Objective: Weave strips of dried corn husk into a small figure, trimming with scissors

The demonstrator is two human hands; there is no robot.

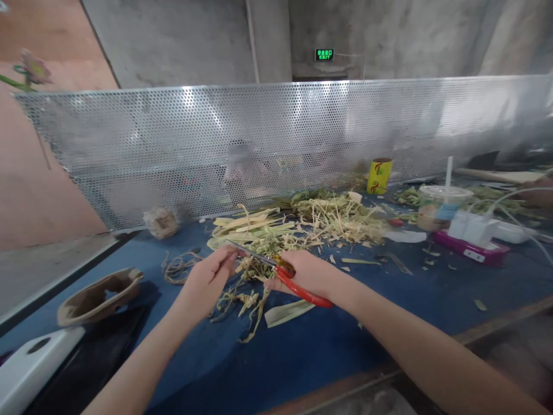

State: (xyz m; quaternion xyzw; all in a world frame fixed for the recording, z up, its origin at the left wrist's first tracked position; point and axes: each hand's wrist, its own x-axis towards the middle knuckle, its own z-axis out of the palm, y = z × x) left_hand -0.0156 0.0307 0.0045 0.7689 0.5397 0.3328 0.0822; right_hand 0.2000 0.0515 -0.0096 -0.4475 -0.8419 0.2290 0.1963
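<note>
Red scissors (pixel 305 290) lay at the centre of the frame, the right hand (pixel 311 270) clamped on their handles; the blades slanted toward the upper left, probably so that they met the left hand (pixel 216 271). Its fingertips were drawn together beside the blade tips, seemingly for close control; whether they pinched anything could not be told. Dry leaves (pixel 345 218) lay heaped just beyond, likely for easy reach. Brown strands (pixel 179 265) curled left of centre, and a cardboard holder (pixel 99 297) sat lower left, apparently clear of the work. Metal mesh (pixel 173 138) spanned the background, perhaps screening the blue table (pixel 207 369).
</note>
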